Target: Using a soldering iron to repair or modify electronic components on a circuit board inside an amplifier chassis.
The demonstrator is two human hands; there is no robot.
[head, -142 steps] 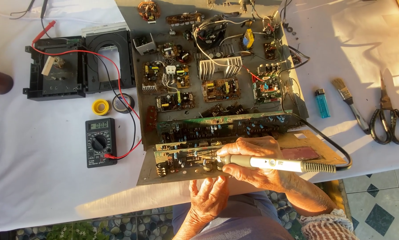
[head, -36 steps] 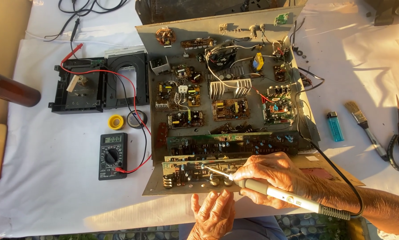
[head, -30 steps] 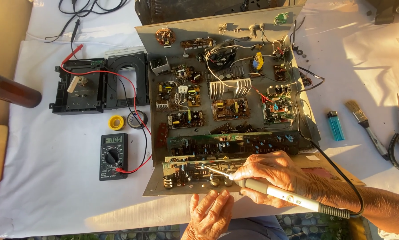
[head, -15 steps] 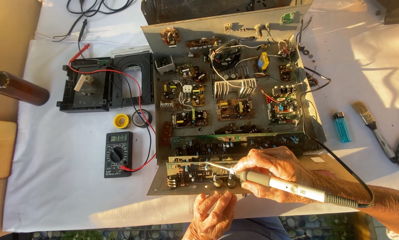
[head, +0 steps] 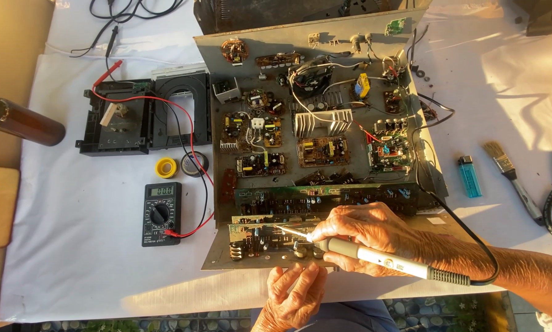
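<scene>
While gripped pen-like in the right hand (head: pixel 365 237), cream-handled soldering iron (head: pixel 374 255) touching the near green circuit board (head: pixel 270 237) inside the open grey metal chassis (head: pixel 316 147); left hand (head: pixel 294 295) resting loosely open at the chassis's near edge.

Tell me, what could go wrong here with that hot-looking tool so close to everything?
The right hand holds a soldering iron with its tip on the front circuit board; a slip might bridge or scorch the crowded parts. The left hand rests at the board's edge, close to the tip, so a burn seems possible. The iron's black cord loops beside the metal chassis and could snag, jerking the tool.
</scene>
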